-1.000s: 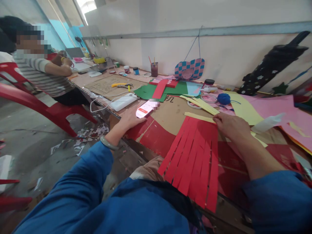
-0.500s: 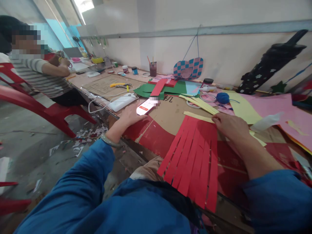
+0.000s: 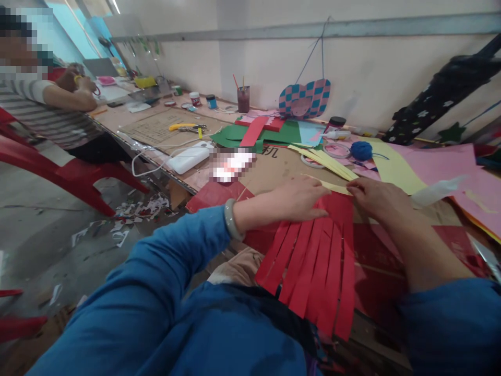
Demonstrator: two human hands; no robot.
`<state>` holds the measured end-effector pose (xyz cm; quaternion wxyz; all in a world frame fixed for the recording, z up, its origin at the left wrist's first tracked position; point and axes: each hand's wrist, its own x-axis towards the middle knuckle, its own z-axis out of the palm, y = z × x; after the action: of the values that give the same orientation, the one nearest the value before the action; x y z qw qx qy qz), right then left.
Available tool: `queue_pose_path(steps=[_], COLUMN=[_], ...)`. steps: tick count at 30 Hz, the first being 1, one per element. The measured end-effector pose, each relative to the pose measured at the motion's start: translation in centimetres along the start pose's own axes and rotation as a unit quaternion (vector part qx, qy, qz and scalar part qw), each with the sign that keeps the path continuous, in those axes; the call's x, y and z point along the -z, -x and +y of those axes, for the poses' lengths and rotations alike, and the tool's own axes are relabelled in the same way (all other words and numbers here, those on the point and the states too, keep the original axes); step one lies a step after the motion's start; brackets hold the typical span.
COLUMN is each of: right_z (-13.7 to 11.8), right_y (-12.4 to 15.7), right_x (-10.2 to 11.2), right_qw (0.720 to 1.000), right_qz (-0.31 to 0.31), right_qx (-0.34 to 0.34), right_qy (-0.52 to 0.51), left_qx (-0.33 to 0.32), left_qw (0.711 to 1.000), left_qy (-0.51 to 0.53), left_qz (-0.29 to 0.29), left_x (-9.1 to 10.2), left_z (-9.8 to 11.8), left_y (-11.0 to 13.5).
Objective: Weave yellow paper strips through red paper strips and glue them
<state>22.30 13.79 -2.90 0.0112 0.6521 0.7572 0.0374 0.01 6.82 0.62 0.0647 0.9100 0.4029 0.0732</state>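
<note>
Well, the left hand (image 3: 291, 199) and right hand (image 3: 376, 201) rest on slit red paper (image 3: 319, 266), grip impossible to tell.

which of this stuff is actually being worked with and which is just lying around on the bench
Being worked with:
left hand, lying on the red paper fringe
right hand, at the yellow paper strip along the fringe's top edge

Just lying about:
loose yellow paper strips
blue yarn ball
phone
white power bank
cup of brushes
</note>
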Motion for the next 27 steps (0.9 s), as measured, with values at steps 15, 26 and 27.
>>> queue_pose_path(steps=[15, 26, 27], right_z=[-0.3, 0.2, 0.1], right_y=[0.2, 0.1, 0.1], right_x=[-0.4, -1.0, -1.1], right_qw=[1.000, 0.999, 0.999], right_qz=[-0.009, 0.027, 0.029], right_qx=[-0.013, 0.014, 0.017], right_qy=[0.002, -0.014, -0.016], left_qx=[0.062, 0.060, 0.063], left_qw=[0.997, 0.997, 0.997], left_qy=[-0.006, -0.017, -0.025], left_qz=[-0.035, -0.048, -0.041], left_x=[-2.9, -2.8, -2.8], left_z=[-3.0, -4.5, -4.6], left_y=[-4.5, -4.0, -4.0])
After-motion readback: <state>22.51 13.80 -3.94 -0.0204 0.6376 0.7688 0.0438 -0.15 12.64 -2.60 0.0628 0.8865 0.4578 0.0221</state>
